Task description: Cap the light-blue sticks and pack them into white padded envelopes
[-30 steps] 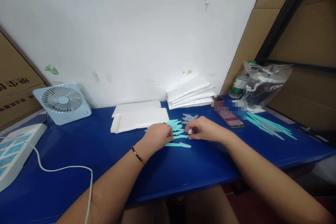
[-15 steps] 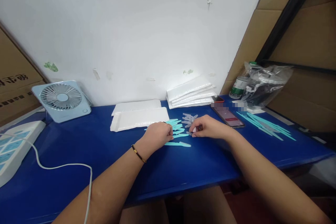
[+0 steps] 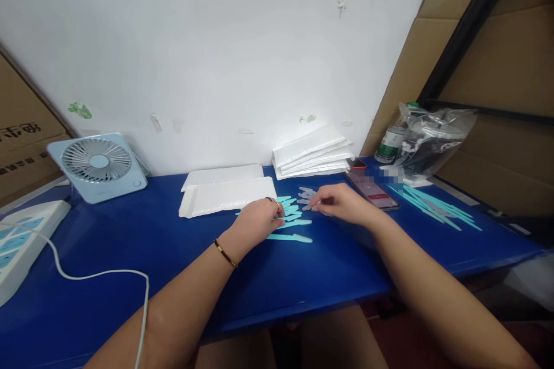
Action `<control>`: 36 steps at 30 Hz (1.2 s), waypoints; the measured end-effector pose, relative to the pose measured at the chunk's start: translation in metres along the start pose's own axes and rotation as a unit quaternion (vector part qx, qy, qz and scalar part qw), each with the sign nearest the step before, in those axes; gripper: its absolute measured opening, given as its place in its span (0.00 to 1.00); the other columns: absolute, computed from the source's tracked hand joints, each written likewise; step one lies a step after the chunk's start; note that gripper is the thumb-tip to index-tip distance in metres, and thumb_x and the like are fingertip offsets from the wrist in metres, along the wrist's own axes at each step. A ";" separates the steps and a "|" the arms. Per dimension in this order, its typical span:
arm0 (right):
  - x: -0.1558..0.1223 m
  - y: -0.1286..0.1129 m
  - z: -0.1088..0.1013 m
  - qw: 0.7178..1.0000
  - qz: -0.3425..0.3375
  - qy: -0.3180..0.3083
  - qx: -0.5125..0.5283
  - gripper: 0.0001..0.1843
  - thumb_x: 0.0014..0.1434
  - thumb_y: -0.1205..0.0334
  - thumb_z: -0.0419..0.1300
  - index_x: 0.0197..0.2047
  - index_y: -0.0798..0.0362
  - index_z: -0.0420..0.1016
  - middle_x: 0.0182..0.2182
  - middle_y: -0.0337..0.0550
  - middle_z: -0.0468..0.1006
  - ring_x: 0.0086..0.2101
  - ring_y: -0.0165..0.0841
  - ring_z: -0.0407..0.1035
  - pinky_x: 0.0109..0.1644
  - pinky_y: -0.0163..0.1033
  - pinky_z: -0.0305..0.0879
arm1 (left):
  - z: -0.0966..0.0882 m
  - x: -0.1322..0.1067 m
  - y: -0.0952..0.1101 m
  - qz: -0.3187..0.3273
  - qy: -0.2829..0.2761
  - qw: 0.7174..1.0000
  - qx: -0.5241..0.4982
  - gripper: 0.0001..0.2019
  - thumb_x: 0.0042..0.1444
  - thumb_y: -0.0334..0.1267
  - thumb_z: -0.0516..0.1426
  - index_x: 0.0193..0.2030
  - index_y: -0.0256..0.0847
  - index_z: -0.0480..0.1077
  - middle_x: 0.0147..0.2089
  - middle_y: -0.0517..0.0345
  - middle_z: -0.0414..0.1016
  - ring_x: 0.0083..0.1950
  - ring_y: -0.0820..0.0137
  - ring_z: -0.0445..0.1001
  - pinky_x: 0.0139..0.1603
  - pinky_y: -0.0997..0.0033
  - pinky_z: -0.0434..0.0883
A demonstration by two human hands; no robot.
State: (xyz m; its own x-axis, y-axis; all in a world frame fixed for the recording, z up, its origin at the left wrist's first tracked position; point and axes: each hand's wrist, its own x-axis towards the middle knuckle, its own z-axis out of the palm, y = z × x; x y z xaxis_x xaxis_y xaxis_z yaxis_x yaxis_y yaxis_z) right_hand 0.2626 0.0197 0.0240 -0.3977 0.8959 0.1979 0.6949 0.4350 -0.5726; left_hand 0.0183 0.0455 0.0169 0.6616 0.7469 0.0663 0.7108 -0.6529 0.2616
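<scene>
Several turquoise eyebrow razors (image 3: 298, 223) lie fanned out on the blue table, handles pointing left. My left hand (image 3: 258, 222) rests over their handle ends, its fingers curled and pinched on one razor; the exact grip is partly hidden. Just right of the blades is a small pile of clear plastic blade caps (image 3: 306, 191). My right hand (image 3: 340, 203) is at this pile, thumb and forefinger closed at a cap at the pile's near edge. One razor (image 3: 294, 238) lies apart, nearest me.
White padded mailers (image 3: 229, 196) lie behind the razors, with more stacked mailers (image 3: 309, 153) by the wall. A phone (image 3: 374, 191) and long turquoise strips (image 3: 437, 207) are at right, near a bottle (image 3: 389, 144). A fan (image 3: 98, 166) and power strip (image 3: 21, 242) stand left.
My right hand has shifted slightly up and left, from beside a razor's end to the clear caps. My left hand stays nearly in place over the handles.
</scene>
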 end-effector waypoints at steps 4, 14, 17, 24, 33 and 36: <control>-0.007 0.018 -0.020 0.994 0.088 -0.007 -0.061 0.09 0.49 0.59 0.62 0.34 0.53 0.80 0.27 0.41 0.79 0.28 0.33 0.72 0.31 0.34 0.63 | -0.008 -0.002 -0.001 -0.015 0.006 0.999 0.045 0.06 0.53 0.36 0.56 0.34 0.44 0.75 0.37 0.59 0.76 0.37 0.68 0.72 0.32 0.74 0.64; -0.003 0.017 -0.008 0.988 0.124 -0.087 -0.037 0.13 0.51 0.52 0.60 0.29 0.54 0.78 0.22 0.40 0.76 0.22 0.30 0.68 0.26 0.33 0.60 | -0.006 -0.002 0.003 0.008 -0.012 0.996 0.083 0.08 0.53 0.33 0.54 0.31 0.43 0.76 0.35 0.57 0.77 0.37 0.68 0.73 0.33 0.74 0.64; -0.004 0.018 -0.012 0.995 0.051 -0.082 -0.022 0.12 0.53 0.56 0.59 0.38 0.52 0.79 0.30 0.42 0.79 0.27 0.31 0.70 0.30 0.34 0.62 | -0.006 -0.002 0.003 0.012 -0.011 0.997 0.080 0.08 0.53 0.32 0.54 0.31 0.43 0.75 0.35 0.58 0.77 0.36 0.68 0.73 0.33 0.74 0.64; 0.003 0.021 -0.003 0.994 -0.005 -0.105 -0.018 0.09 0.51 0.58 0.63 0.33 0.53 0.79 0.32 0.42 0.77 0.29 0.31 0.69 0.31 0.33 0.62 | -0.004 0.001 0.004 0.022 -0.016 0.998 0.053 0.08 0.52 0.32 0.55 0.31 0.44 0.76 0.34 0.59 0.78 0.35 0.69 0.73 0.33 0.74 0.64; 0.010 0.001 0.018 0.997 -0.010 -0.073 -0.017 0.09 0.51 0.56 0.64 0.31 0.52 0.77 0.28 0.41 0.77 0.27 0.30 0.68 0.29 0.34 0.60 | 0.006 0.004 0.001 0.048 -0.003 0.998 0.031 0.07 0.52 0.32 0.55 0.32 0.44 0.76 0.34 0.60 0.78 0.34 0.70 0.73 0.34 0.74 0.65; 0.011 0.000 0.023 0.997 -0.012 -0.078 0.001 0.09 0.50 0.55 0.64 0.30 0.52 0.77 0.27 0.40 0.77 0.26 0.30 0.67 0.28 0.33 0.59 | 0.006 0.005 0.001 0.044 -0.016 0.999 0.018 0.07 0.52 0.32 0.56 0.31 0.43 0.76 0.33 0.60 0.78 0.33 0.70 0.73 0.34 0.74 0.65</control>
State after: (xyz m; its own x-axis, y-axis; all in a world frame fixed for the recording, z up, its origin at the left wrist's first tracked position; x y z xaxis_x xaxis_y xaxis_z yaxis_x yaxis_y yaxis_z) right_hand 0.2441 0.0276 0.0084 -0.5026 0.8602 0.0860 0.6833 0.4562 -0.5701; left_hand 0.0239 0.0476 0.0119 0.7291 0.6820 0.0567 0.6570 -0.7208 0.2207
